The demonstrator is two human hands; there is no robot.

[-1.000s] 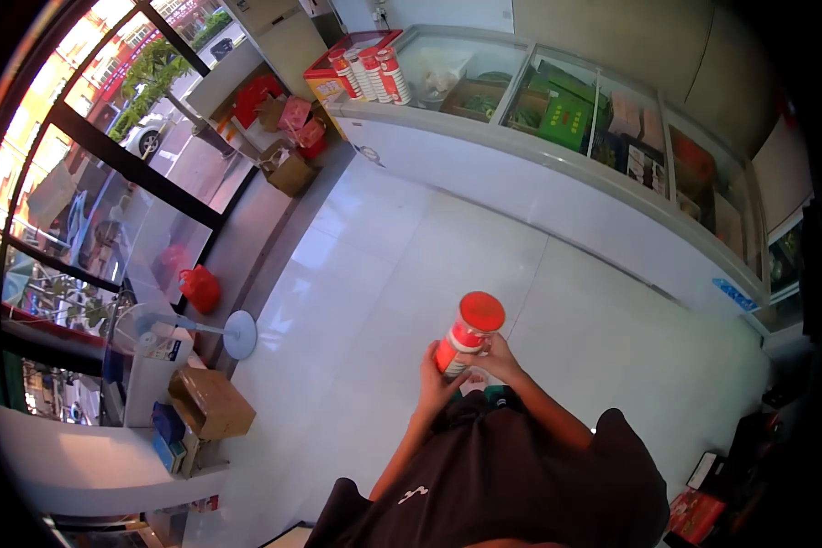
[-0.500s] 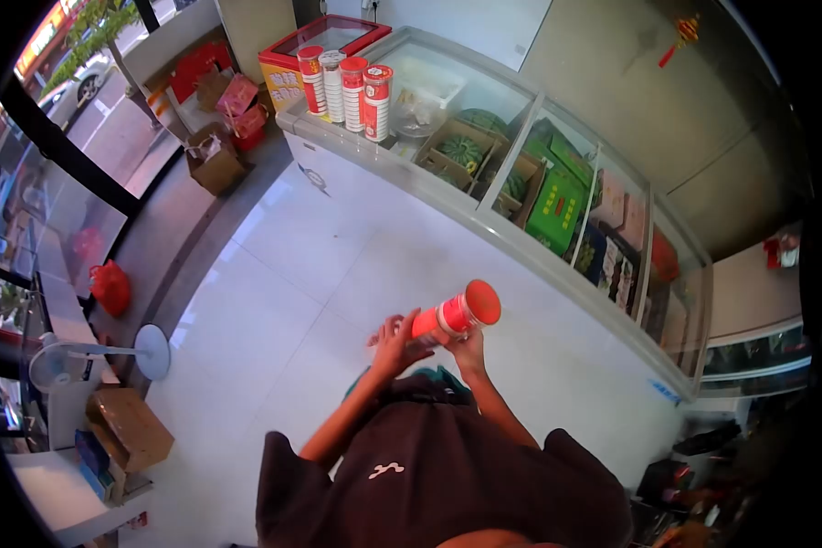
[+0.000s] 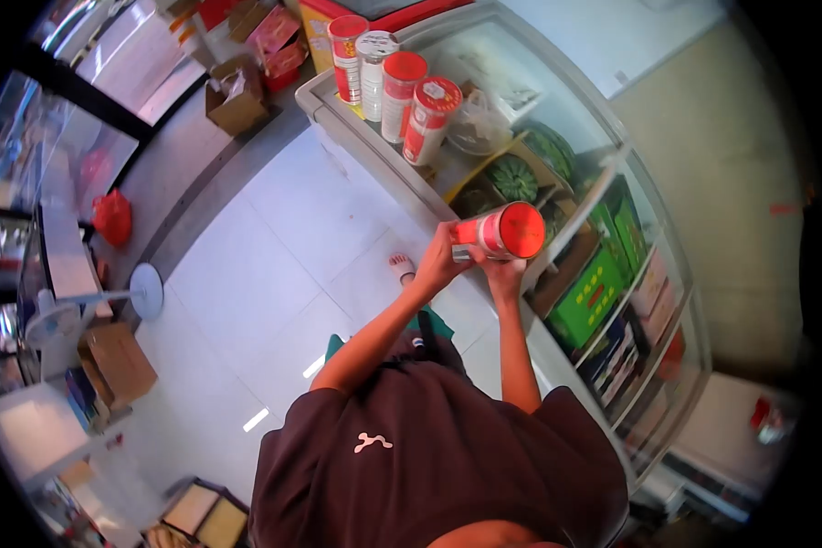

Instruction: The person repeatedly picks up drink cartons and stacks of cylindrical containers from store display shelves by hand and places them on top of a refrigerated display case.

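A clear cylindrical canister with a red lid is held tilted in front of me, over the near edge of the glass-topped freezer. My left hand is wrapped round its lower end. Fingers of my right hand grip its underside close to the lid. Several similar canisters stand upright on the freezer's corner, among them a white-topped one and a red-topped one. Part of each hand's grip is hidden behind the canister.
Through the freezer glass show watermelons, a plastic bag and a green box. A standing fan, a cardboard box and a red bag are at the left. My bare foot is on the tiled floor.
The view has moved closer to the freezer, and its row of canisters looks nearer and larger. The held canister has gone from over the floor to the freezer's edge, still in both hands.
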